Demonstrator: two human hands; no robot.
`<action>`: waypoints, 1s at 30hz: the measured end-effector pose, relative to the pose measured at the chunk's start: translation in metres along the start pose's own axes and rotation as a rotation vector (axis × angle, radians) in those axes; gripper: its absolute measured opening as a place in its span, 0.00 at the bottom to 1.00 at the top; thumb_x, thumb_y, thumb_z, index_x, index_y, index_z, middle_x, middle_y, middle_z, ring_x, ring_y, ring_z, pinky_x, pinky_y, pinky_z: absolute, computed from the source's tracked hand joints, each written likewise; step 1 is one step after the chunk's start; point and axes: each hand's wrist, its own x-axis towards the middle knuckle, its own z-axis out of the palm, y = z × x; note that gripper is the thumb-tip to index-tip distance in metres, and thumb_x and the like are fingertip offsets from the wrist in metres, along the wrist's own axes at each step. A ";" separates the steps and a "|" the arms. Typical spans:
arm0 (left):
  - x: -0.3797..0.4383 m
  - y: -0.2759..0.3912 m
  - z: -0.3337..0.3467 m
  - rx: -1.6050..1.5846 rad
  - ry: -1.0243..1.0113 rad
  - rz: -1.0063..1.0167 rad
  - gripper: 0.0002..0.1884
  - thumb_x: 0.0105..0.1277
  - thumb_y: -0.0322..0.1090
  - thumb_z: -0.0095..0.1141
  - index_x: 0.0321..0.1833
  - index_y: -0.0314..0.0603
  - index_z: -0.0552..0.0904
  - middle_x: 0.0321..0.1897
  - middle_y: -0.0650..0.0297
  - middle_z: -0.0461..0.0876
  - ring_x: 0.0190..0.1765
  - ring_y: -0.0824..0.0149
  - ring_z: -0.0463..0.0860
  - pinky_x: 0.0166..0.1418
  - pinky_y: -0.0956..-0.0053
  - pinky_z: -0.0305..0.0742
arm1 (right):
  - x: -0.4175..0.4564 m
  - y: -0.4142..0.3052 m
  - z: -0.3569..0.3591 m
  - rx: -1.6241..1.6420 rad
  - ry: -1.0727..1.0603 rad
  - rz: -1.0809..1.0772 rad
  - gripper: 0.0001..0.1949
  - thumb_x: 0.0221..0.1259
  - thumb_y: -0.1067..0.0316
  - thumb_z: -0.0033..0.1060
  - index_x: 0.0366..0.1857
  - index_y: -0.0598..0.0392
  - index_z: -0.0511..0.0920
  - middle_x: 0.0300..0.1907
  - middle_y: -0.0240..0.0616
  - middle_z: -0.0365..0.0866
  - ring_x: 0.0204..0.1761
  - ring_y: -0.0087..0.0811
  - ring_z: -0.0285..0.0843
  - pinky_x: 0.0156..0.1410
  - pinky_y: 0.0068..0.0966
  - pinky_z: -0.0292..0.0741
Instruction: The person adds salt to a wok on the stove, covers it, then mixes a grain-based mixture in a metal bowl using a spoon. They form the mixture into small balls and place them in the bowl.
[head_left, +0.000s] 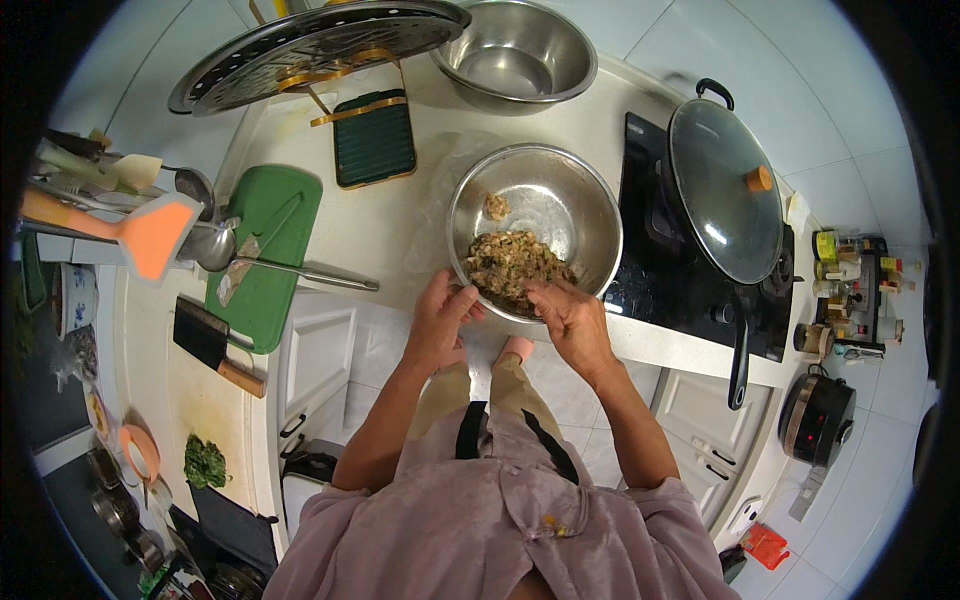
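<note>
A stainless steel bowl (574, 176) stands at the counter's front edge before me. A chunky minced mixture (510, 259) with green flecks fills its near side, and a small separate lump (496, 206) of similar mince sits against the far left inner wall. My left hand (444, 304) grips the near left rim, thumb over the edge and fingers outside. Inside the bowl, my right hand (566, 315) has its bent fingers pinched together at the mixture; their tips are partly hidden.
Right of the bowl, a lidded wok (720, 187) sits on a black glass hob (637, 277), its handle pointing towards me. Behind is a larger steel basin (517, 45). To the left are a green cutting board (262, 300), a cleaver (206, 334), hanging utensils (157, 232) and chopped greens (205, 459).
</note>
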 end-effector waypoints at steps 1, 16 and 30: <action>0.001 0.000 -0.001 0.004 -0.002 -0.002 0.19 0.72 0.36 0.54 0.62 0.35 0.73 0.35 0.64 0.84 0.34 0.73 0.83 0.40 0.77 0.74 | -0.003 0.001 -0.004 -0.077 0.009 -0.066 0.09 0.64 0.70 0.61 0.45 0.56 0.84 0.37 0.45 0.86 0.37 0.45 0.85 0.39 0.38 0.81; -0.001 0.000 -0.003 -0.025 -0.026 0.011 0.20 0.73 0.41 0.56 0.60 0.35 0.73 0.34 0.63 0.85 0.35 0.73 0.83 0.41 0.79 0.75 | -0.015 0.003 -0.016 -0.120 0.074 0.001 0.08 0.67 0.69 0.59 0.43 0.59 0.85 0.31 0.44 0.84 0.30 0.43 0.84 0.36 0.32 0.80; 0.000 -0.010 -0.003 -0.012 -0.003 0.000 0.19 0.74 0.41 0.54 0.61 0.36 0.72 0.37 0.63 0.85 0.35 0.73 0.83 0.41 0.78 0.74 | -0.019 0.005 -0.018 -0.146 0.002 -0.174 0.14 0.56 0.73 0.62 0.47 0.57 0.84 0.33 0.39 0.83 0.36 0.38 0.84 0.39 0.31 0.81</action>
